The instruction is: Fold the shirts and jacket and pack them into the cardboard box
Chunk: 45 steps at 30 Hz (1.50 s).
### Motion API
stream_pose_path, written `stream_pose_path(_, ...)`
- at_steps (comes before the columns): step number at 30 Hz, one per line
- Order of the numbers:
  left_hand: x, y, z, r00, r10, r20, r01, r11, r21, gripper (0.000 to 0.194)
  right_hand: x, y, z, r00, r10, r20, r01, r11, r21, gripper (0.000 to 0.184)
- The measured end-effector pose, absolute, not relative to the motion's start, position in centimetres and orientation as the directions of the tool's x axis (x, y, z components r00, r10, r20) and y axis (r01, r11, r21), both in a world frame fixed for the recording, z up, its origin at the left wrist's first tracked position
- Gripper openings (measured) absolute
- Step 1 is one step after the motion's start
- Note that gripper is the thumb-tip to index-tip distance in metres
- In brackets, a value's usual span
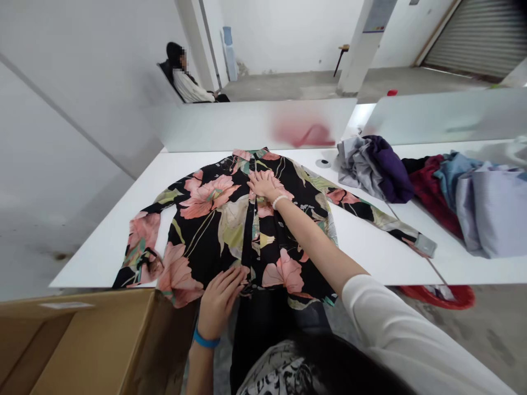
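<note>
One left hand (218, 302), fingers together, one right hand (264, 186), fingers spread, both flat on one shirt (209, 230).

You could read no words or numbers: the notice (379, 15) on the pillar (361, 57) was too small, and the label (66, 305) on the cardboard box (88, 340) (a pale strip) was illegible.

white table (370, 247) bears floral shirt (230, 219), crumpled clothes (436, 192).
</note>
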<state>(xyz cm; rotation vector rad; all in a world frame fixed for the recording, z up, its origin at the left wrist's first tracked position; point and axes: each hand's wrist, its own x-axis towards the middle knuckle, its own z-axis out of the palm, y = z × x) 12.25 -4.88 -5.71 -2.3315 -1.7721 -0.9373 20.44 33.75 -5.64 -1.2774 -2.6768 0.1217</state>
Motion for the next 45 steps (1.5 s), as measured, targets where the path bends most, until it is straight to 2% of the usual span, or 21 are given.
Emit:
stream_pose_path(4,12.6,-4.9,-4.0,-0.119,0.829,0.546,0.801,-0.245,0.546,0.037,20.4,33.7,-5.9,-0.594,0.793,0.135,0.777,0.609,-0.158,0.056)
stream_pose_path(6,13.4,-4.7,-3.1,-0.182,0.813,0.553,0.769,-0.233,0.595,0.037,20.4,33.7,-5.9,-0.589,0.795,0.144,0.778,0.606,-0.164,0.056)
stream_pose_path(8,14.5,-4.2,-2.9,-0.123,0.824,0.554,0.786,-0.259,0.561,0.039,20.4,33.7,-5.9,-0.589,0.793,0.154,0.775,0.609,-0.170,0.055)
stream_pose_path(12,16.4,-3.7,-4.2,0.148,0.818,0.556,0.877,-0.368,0.308,0.043,20.5,33.6,-5.8,-0.571,0.800,0.185,0.777,0.599,-0.191,0.055)
stream_pose_path(15,16.8,-4.3,-5.5,0.217,0.815,0.537,0.909,-0.369,0.192,0.041,20.7,33.5,-5.9,-0.572,0.788,0.229,0.765,0.613,-0.200,0.054)
stream_pose_path(21,16.9,-5.3,-5.8,0.180,0.850,0.495,0.933,-0.307,0.187,0.034,21.2,33.2,-4.7,-0.545,0.780,0.308,0.692,0.626,-0.360,0.049)
stream_pose_path(26,15.5,-3.9,-4.8,0.162,0.844,0.512,0.929,-0.305,0.209,0.034,25.7,33.2,0.0,-0.446,0.793,0.416,0.609,0.609,-0.508,0.046)
stream_pose_path(28,14.4,-3.1,-4.6,0.174,0.850,0.497,0.936,-0.300,0.186,0.035,29.8,32.9,2.2,-0.445,0.800,0.402,0.602,0.599,-0.528,0.042)
stream_pose_path(31,12.9,-1.8,-4.4,0.201,0.855,0.479,0.943,-0.301,0.141,0.037,38.7,31.2,4.3,-0.475,0.835,0.276,0.654,0.546,-0.524,0.033)
stream_pose_path(33,12.5,-1.0,-4.3,0.228,0.856,0.464,0.942,-0.314,0.118,0.038,45.7,29.0,4.1,-0.405,0.896,0.183,0.754,0.441,-0.487,0.032)
stream_pose_path(35,12.9,-0.1,-4.1,0.262,0.856,0.447,0.932,-0.345,0.114,0.039,52.5,26.0,2.8,-0.232,0.964,0.132,0.874,0.266,-0.406,0.031)
stream_pose_path(37,14.0,0.8,-3.9,0.307,0.850,0.427,0.912,-0.391,0.122,0.040,58.2,22.5,0.5,0.021,0.985,0.172,0.961,0.027,-0.274,0.029)
stream_pose_path(40,16.1,1.8,-3.9,0.425,0.820,0.383,0.866,-0.492,0.093,0.044,63.9,17.8,-3.2,0.287,0.928,0.238,0.956,-0.260,-0.140,0.041)
stream_pose_path(42,17.3,2.1,-4.3,0.500,0.795,0.343,0.835,-0.548,0.053,0.047,65.7,15.9,-4.8,0.376,0.900,0.221,0.926,-0.360,-0.111,0.044)
stream_pose_path(45,18.0,2.2,-5.1,0.536,0.789,0.301,0.823,-0.568,0.025,0.052,66.3,15.3,-4.5,0.371,0.905,0.206,0.928,-0.358,-0.102,0.031)
